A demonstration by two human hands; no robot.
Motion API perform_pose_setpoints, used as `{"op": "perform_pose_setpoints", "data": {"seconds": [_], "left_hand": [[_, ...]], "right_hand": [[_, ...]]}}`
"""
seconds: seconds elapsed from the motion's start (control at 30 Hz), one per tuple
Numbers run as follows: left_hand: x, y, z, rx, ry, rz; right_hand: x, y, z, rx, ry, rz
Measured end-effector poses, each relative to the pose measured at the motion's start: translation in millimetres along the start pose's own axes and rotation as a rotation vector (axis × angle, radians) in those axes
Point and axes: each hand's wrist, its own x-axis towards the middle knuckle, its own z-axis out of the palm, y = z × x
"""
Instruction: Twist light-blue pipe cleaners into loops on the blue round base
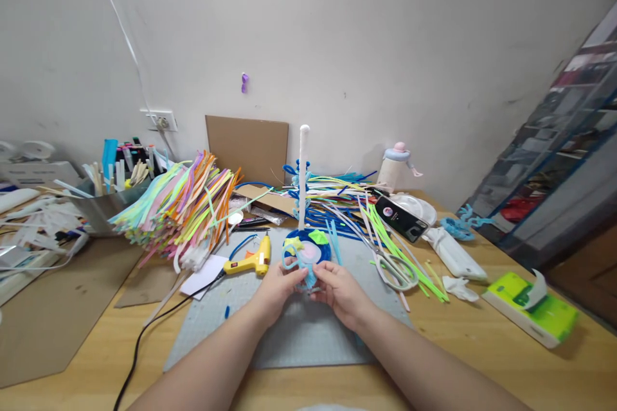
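fingers (324, 271) of two hands (339, 288) pinch one light-blue piece (310, 278) by one dark-blue disc (326, 250).

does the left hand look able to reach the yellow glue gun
Likely yes: the glue gun lies beside the left hand with nothing visible between, though that hand is holding the light blue piece.

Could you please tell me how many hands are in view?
2: the left hand and the right hand, at either side of the near edge of the round blue craft piece.
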Motion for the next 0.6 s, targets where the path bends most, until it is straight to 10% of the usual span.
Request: {"op": "perform_pose_setpoints", "data": {"seconds": [0.6], "left_hand": [[-9.0,8.4,9.1,-0.126,-0.051,0.035]], "right_hand": [[-5.0,-0.1,5.4,-0.24,0.005,-0.129]]}}
